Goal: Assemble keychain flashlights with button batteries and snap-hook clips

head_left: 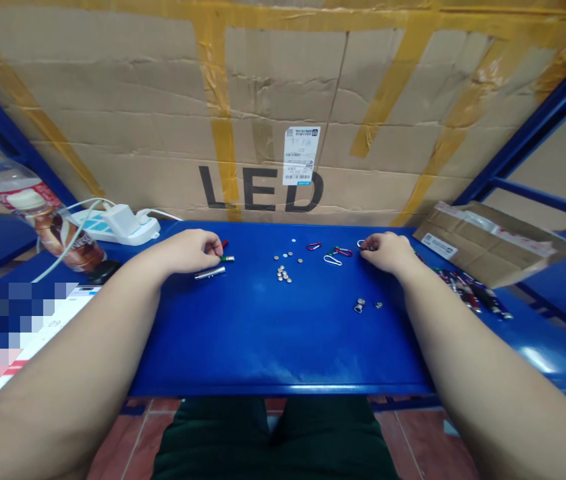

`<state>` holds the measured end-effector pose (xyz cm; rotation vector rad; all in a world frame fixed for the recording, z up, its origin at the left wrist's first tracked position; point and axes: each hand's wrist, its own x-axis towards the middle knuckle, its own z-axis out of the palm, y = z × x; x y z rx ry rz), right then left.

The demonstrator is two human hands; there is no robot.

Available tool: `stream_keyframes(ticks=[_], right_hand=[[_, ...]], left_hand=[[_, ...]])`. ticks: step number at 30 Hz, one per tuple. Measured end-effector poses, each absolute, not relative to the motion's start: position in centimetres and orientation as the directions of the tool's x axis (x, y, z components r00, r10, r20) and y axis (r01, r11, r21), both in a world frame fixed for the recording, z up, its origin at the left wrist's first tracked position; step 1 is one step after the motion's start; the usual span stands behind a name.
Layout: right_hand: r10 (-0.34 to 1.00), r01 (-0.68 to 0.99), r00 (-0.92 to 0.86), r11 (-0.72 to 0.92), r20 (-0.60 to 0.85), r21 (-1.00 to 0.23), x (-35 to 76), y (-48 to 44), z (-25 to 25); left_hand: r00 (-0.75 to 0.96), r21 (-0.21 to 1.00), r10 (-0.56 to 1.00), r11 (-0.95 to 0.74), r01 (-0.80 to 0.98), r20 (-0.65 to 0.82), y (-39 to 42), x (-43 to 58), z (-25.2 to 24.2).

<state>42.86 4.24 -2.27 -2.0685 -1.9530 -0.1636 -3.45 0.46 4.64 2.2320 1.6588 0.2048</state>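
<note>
My left hand (195,251) is closed at the left of the blue table, fingertips pinched on the end of a small green-and-silver tube (229,259). A red piece (225,245) shows just behind those fingertips, and a silver tube (209,273) lies in front of them. On the right, my right hand (383,252) has its fingers closed over a silver carabiner (361,244), mostly covered by them. Left of it lie a cluster of carabiners (333,259) and a separate red carabiner (314,247). Several button cells (283,274) are scattered mid-table.
Small metal parts (359,306) rest at right front. Several metallic tubes (483,297) lie beside a small cardboard box (487,243). Bottles (57,230) and a power strip (150,230) stand at left. A large carton (263,100) walls off the back.
</note>
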Motion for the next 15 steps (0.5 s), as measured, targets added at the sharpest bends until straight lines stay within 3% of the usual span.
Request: stream_keyframes(ticks=[3,10,15], right_hand=[[0.956,0.986,0.091,-0.047,0.278,-0.158,42.0,3.7,-1.5],[0.967,0.956,-0.051,0.120,0.251,-0.268,40.2,2.1,0.3],[0.945,0.899,-0.211,0.289,0.251,-0.328,38.9,0.8,0.8]], left_hand=[[0.332,0.387,0.923,-0.239,0.891,-0.193,0.1,-3.6,4.9],[0.351,0.380,0.891,-0.231,0.896,-0.287,0.4,-3.3,4.4],[0.462,0.486,0.863,-0.321,0.813,-0.204,-0.5,-1.8,4.4]])
